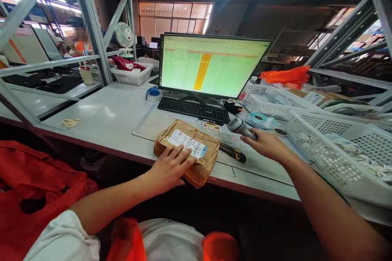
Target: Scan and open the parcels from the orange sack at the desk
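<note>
A brown paper-wrapped parcel lies at the front edge of the desk, its near corner jutting past the edge. On its top is a white shipping label with a barcode. My left hand grips the parcel's near side, fingers over the label and top, thumb low against the side facing me. Further right, my right hand is closed around the handle of a grey barcode scanner, its head toward the keyboard. Between parcel and scanner lies a black and yellow utility knife, partly hidden by the parcel.
Behind the parcel stand a keyboard and a lit monitor. White plastic baskets line the right side. A blue tape roll sits left of the keyboard; metal frame posts rise at left, with another person beyond.
</note>
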{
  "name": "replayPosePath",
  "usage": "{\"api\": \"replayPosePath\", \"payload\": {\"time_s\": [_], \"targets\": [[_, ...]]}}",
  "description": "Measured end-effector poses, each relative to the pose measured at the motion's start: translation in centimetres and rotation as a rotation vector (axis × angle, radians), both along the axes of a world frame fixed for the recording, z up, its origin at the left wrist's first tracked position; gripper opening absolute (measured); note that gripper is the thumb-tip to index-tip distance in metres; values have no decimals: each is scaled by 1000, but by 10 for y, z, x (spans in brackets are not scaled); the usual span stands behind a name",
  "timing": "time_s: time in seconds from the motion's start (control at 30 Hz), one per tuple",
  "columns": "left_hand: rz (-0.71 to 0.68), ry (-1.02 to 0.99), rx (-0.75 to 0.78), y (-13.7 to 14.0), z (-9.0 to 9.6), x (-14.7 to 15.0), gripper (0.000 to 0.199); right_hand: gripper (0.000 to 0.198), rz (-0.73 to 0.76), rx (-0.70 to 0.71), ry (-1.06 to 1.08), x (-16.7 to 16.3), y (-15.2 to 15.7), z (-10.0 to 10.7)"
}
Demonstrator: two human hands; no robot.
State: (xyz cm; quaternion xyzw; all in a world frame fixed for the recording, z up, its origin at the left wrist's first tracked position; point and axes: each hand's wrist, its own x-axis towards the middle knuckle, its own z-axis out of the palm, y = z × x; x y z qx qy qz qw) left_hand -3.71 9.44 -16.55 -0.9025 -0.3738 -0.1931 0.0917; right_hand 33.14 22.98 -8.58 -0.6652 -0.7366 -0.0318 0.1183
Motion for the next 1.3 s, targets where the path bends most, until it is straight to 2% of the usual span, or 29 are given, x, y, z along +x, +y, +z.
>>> {"api": "replayPosePath", "payload": {"time_s": [0.1,0.17,0.27,0.37,0.43,0.53,0.63,0.77,0.87,0.97,1.07,1.13,1.2,1.3], "targets": [[-103,-27,-129,9,24,-13,85,60,-160,-124,-130,25,3,-52],[-144,-129,-244,30,45,-19,78,65,-171,-114,-135,31,0,-67],[-82,-173,-329,79,76,-13,70,61,-139,76,-32,11,-18,-59],[-49,21,-425,128,95,12,85,51,32,254,261,-40,-56,-34],[-28,179,-549,148,100,31,90,45,217,224,417,-79,-85,-20],[32,322,-631,156,101,41,85,37,433,114,451,-118,-117,-16],[126,298,-632,146,97,24,90,32,465,102,417,-129,-123,-27],[268,168,-892,118,86,-14,93,30,419,142,475,-132,-116,-51],[347,-10,-971,91,76,-35,81,27,448,133,576,-144,-116,-66],[420,-346,-985,61,63,-49,68,26,502,213,683,-157,-121,-72],[416,-727,-995,29,45,-55,65,46,389,337,798,-167,-126,-73],[363,-986,-1003,9,29,-52,65,62,252,312,911,-171,-131,-73],[318,-1221,-1026,-9,14,-45,64,65,179,233,1004,-173,-135,-72],[241,-1442,-1080,-31,0,-33,68,61,225,152,1067,-170,-139,-66]]}}
